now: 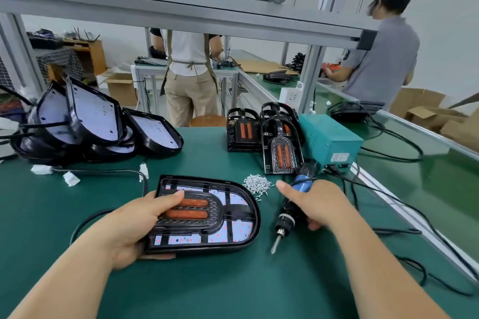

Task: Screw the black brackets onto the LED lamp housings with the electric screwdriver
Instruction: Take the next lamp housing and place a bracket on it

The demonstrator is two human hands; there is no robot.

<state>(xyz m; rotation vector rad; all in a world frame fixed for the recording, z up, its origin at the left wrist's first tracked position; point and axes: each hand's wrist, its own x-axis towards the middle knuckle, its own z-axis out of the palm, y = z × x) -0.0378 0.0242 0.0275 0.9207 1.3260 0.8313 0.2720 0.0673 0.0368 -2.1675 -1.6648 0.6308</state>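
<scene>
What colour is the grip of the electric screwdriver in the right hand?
Blue, on the black-nosed electric screwdriver held by the right hand; head view shows it.

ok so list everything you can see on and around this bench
black LED lamp housing: one, black with white board, near centre
black slotted bracket: one, black with orange strips, on that housing
small silver screws: loose pile, silver, right of the housing
blue and black electric screwdriver: one, blue-black, right side
spare black brackets: several, black-orange, stacked far centre
teal metal power box: one, teal, far right
piled black lamp housings: several, black-white, far left
white plastic connectors: three, white, left
green bench mat: one, green, under everything
background people: two, at other benches
left hand: grips the housing, thumb on the bracket
right hand: holds the screwdriver
</scene>
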